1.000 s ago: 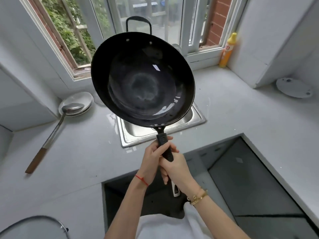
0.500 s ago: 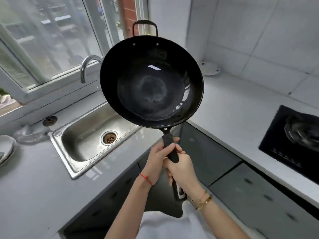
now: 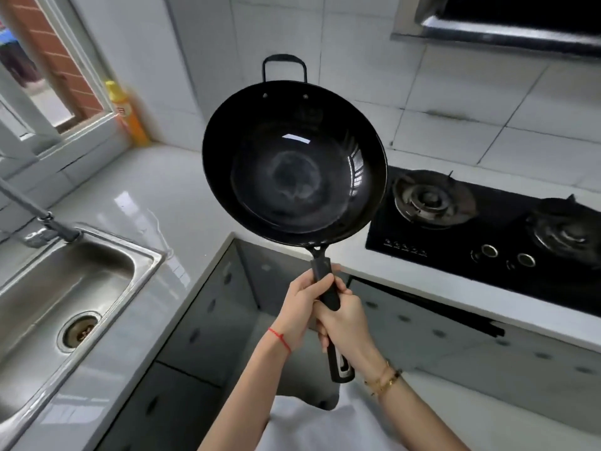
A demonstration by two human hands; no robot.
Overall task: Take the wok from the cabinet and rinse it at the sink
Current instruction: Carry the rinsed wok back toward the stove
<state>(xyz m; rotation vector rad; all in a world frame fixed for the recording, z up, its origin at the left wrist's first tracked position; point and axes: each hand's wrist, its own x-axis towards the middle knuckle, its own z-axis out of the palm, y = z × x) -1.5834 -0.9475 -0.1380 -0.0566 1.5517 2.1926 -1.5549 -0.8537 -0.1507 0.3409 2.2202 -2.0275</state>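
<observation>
A black wok (image 3: 294, 164) with a small loop handle at its far rim is held up in the air, its hollow facing me, above the counter corner between sink and stove. Both hands grip its long black handle: my left hand (image 3: 304, 304) higher up, my right hand (image 3: 346, 323) just below it. The handle's end sticks out under my right wrist. The steel sink (image 3: 48, 288) with its drain lies at the lower left, and the faucet (image 3: 35, 213) reaches over its back edge.
A black gas hob (image 3: 487, 229) with two burners sits in the counter at the right, under a range hood (image 3: 507, 24). A yellow bottle (image 3: 128, 115) stands by the window sill. Grey cabinet doors (image 3: 227, 307) run below the white counter (image 3: 169, 196).
The view and the wok have swung to the right, away from the window and sink, so the wok now hangs near the hob. Both hands keep the same grip.
</observation>
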